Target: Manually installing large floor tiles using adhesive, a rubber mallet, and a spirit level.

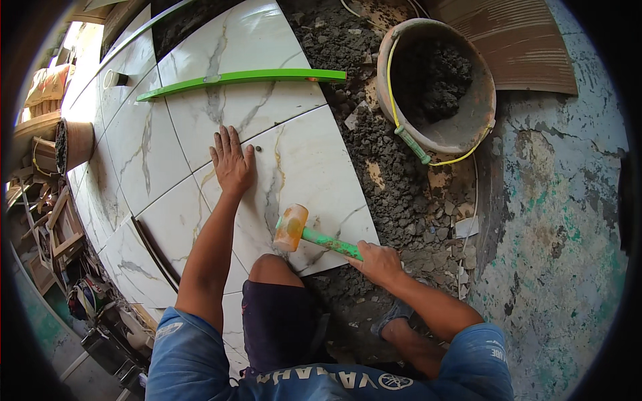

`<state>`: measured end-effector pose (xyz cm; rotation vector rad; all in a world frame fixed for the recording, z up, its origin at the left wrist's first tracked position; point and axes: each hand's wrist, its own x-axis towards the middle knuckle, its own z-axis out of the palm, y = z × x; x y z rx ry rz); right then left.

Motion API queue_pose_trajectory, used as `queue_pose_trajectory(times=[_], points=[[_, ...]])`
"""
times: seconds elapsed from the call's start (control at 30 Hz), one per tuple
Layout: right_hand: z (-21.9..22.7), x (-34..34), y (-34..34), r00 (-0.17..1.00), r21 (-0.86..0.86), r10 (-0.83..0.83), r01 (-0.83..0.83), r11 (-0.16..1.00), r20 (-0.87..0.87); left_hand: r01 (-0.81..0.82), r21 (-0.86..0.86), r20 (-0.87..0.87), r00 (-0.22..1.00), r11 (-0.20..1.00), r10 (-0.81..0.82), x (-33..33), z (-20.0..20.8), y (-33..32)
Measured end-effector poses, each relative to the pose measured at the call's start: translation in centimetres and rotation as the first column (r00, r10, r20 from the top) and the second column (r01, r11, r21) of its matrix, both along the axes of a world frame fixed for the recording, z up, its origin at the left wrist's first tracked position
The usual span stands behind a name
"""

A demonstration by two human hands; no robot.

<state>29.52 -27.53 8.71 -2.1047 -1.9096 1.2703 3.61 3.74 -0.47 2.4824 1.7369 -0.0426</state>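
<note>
My right hand (378, 263) grips the green handle of a mallet (291, 227). Its worn orange head is over the near part of a white marble-patterned floor tile (314, 175); whether it touches the surface I cannot tell. Flat on the tiles near a joint lies my left hand (231, 162), fingers stretched out. Just right of its thumb sits a small dark round bit (258, 148). Beyond that hand, a long bright green level (241, 77) rests across the tiles.
Right of the tiles runs loose grey mortar (394, 177), with a mortar bucket (436, 137) on it. A peeling wall (555, 220) borders the right side. At left stand another bucket (78, 144), a white cup (115, 79) and piled wood (63, 234). A dark strip (155, 252) lies on the tiles.
</note>
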Motion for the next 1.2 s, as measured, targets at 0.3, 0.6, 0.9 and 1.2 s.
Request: queue_pose_trajectory(times=[0.3, 0.6, 0.9, 1.2], points=[[-1.7, 1.3, -1.3, 0.994, 0.183, -0.018, 0.038, 0.982, -0.107, 0.006, -0.003, -0.005, 1.000, 1.000, -0.006, 0.1, -0.2, 0.0], [-1.4, 2.2, -2.9, 0.997, 0.013, -0.068, 0.068, 0.998, -0.034, 0.010, 0.019, 0.008, 1.000, 1.000, -0.010, -0.1, -0.3, -0.1], [-1.5, 1.4, -4.3, 0.999, -0.016, -0.050, 0.050, 0.999, 0.001, 0.014, 0.026, 0.032, 0.999, 1.000, -0.015, 0.0, -0.5, -0.1], [-1.5, -1.7, -0.1, 0.981, 0.122, -0.122, 0.141, 0.982, -0.149, 0.005, 0.021, 0.007, 1.000, 1.000, -0.005, -0.1, -0.4, 0.0]])
